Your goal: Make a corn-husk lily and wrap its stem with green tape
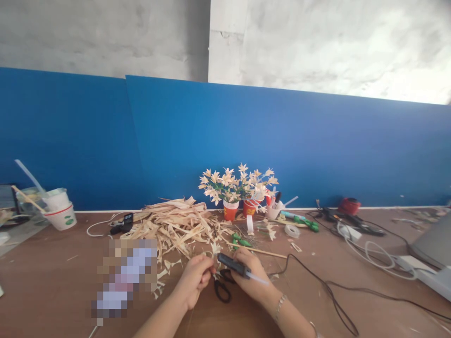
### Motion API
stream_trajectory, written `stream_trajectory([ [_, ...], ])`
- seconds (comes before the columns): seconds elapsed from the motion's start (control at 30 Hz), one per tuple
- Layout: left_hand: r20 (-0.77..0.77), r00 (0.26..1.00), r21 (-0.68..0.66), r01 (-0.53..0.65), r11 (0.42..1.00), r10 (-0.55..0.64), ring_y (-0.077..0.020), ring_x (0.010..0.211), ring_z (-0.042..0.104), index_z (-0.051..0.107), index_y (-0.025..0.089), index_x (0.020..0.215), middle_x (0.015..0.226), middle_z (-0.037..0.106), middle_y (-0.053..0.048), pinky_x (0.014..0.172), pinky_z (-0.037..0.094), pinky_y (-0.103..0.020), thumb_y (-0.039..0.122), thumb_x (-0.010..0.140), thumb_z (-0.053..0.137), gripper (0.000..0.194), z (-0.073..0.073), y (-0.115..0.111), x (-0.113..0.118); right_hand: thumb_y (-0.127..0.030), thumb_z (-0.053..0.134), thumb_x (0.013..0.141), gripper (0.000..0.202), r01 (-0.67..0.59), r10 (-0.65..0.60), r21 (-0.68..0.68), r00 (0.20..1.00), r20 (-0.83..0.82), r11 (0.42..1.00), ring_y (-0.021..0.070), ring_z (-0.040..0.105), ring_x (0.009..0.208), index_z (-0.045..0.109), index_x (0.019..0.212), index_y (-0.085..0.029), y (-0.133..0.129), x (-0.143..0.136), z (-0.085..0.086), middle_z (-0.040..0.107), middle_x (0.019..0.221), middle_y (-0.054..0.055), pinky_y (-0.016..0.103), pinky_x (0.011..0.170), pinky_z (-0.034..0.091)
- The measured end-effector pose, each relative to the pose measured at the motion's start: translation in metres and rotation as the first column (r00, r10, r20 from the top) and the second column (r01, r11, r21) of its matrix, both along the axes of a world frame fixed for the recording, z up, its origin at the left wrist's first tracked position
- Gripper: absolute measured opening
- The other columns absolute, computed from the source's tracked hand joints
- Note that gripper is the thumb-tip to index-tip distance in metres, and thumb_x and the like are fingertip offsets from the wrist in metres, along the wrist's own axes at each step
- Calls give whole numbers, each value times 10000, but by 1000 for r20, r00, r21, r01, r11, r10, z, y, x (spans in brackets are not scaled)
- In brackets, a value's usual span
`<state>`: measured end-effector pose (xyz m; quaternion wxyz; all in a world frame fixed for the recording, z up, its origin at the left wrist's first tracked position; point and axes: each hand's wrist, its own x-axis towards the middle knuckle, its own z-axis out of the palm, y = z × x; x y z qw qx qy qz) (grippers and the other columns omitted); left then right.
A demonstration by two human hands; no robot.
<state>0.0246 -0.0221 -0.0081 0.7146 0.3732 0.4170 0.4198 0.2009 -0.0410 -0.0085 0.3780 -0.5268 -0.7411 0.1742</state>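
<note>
My left hand (195, 280) is closed in a pinch left of centre. A small cream husk flower (215, 248) shows just above its fingertips; its stem, seemingly between the fingers, is hard to see. My right hand (252, 274) is wrapped round a black hot glue gun (232, 265), whose tip points left at the flower's base. A clear glue stick (259, 278) juts from the gun's rear. Black-handled scissors (222, 291) lie on the table between my hands, their blades hidden. Dry corn husk strips (179, 223) are heaped beyond my left hand.
Two red cups, one (230, 211) plainly seen, hold cream flowers at the back. Green tape (241, 241), a wooden stick (264, 252) and a clear tape roll (292, 231) lie nearby. A black cord (317, 277) crosses the right side. A white cup (60, 218) stands left.
</note>
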Motion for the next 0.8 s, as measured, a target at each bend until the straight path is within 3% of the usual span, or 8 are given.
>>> stream_trajectory([
  [0.8, 17, 1000, -16, 8, 1000, -7, 4, 364, 250, 439, 160, 608, 574, 522, 15, 380, 26, -177, 287, 594, 590, 198, -1, 1, -1, -69, 547, 615, 127, -17, 17, 4, 1000, 17, 1000, 132, 505, 662, 503, 598, -187, -1, 0, 0, 507, 717, -2, 235, 625, 414],
])
